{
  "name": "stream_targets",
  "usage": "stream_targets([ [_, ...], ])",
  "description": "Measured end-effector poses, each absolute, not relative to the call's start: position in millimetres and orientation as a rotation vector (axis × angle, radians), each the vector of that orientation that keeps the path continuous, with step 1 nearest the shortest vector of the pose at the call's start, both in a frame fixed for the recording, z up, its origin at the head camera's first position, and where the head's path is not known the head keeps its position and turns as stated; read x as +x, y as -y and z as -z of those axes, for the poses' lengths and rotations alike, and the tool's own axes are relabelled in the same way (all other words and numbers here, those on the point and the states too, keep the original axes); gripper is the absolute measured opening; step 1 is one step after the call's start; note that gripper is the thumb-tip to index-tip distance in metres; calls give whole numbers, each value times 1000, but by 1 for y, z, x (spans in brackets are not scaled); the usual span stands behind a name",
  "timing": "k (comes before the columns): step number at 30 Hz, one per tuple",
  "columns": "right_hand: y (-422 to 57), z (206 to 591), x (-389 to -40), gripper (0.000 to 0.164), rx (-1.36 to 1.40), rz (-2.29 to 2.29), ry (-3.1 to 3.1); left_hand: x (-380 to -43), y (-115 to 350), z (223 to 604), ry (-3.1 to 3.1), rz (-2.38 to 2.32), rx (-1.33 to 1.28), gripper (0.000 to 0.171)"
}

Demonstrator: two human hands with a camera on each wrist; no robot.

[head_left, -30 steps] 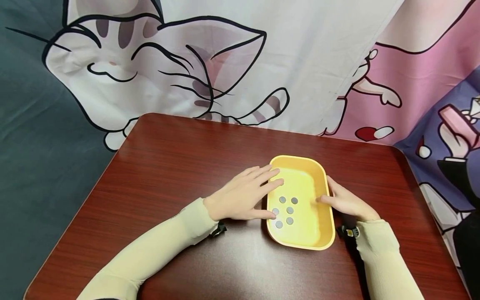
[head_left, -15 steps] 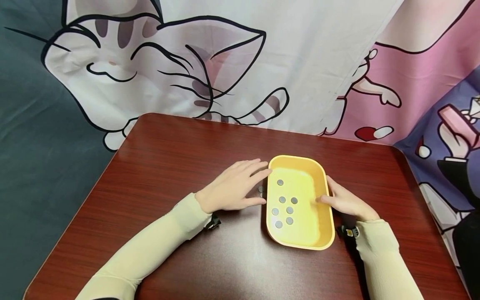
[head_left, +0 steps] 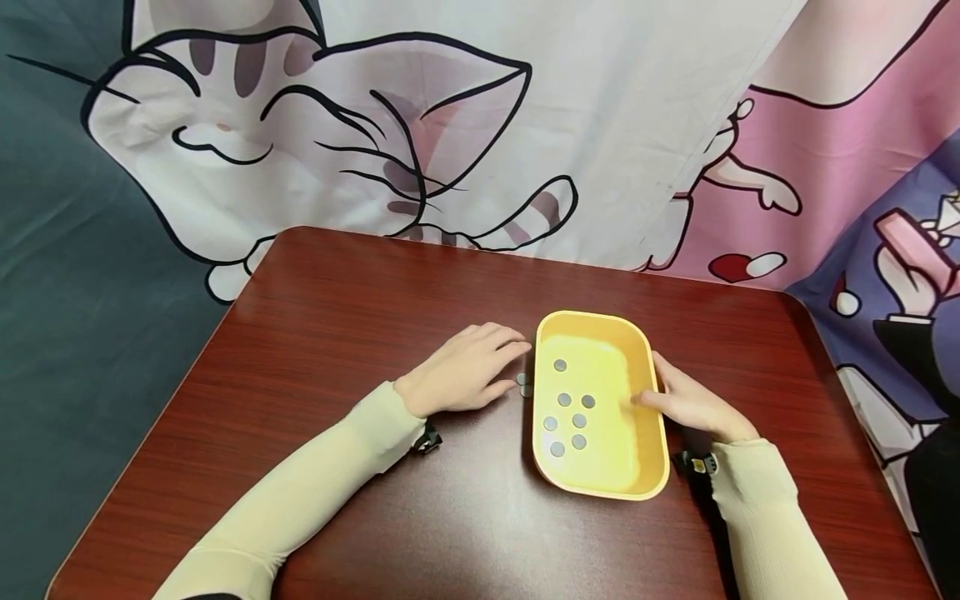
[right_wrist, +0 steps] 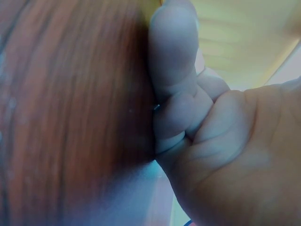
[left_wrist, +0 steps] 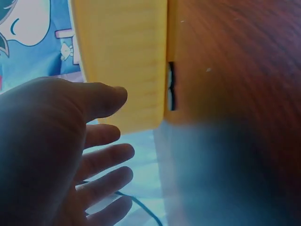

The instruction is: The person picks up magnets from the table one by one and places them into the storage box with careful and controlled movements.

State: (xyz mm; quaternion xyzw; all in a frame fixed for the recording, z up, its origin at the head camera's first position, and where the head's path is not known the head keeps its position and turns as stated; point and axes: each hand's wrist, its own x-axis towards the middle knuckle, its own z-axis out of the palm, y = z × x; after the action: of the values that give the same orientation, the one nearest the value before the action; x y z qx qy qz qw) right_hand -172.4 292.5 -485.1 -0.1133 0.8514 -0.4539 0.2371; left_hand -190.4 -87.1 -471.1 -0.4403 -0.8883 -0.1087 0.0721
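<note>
A yellow plastic tub (head_left: 600,467) stands on the table, right of the middle. Several small grey coin-like discs (head_left: 579,421) lie flat on its floor, mostly toward the left side. Two more discs (head_left: 522,380) are on the table against the tub's outer left wall; in the left wrist view these discs (left_wrist: 171,87) stand out as dark edges beside it. My left hand (head_left: 467,369) hovers just left of them, fingers spread and relaxed, holding nothing. Gripping the tub's right wall is my right hand (head_left: 693,406), its thumb hooked over the rim and its other fingers outside, partly hidden.
The dark red wooden table (head_left: 337,300) extends around the tub, its far edge meeting a cartoon cat curtain (head_left: 480,150). Black wrist cameras sit under both pale sleeves (head_left: 315,492). A dark object (head_left: 933,492) is at the right edge.
My left hand has drawn back leftward from over the tub's rim. A disc near the tub's upper left and two discs outside its wall now show. My right hand keeps its hold.
</note>
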Motion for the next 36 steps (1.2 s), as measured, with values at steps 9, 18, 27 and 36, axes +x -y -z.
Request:
stream_targets([
  [9,-293,485,-172,87,-317,1249,-2338,-190,82,483,2695,263,-1459,40],
  [18,-293,485,-172,77,-312,1229,-2347,-188,79,488,2644,218,-1535,31],
  [27,-291,484,-173,71,-300,1206,-2351,-188,80,488,2661,282,-1495,18],
  [36,-292,483,-173,73,-313,1224,-2350,-186,80,488,2669,252,-1458,10],
])
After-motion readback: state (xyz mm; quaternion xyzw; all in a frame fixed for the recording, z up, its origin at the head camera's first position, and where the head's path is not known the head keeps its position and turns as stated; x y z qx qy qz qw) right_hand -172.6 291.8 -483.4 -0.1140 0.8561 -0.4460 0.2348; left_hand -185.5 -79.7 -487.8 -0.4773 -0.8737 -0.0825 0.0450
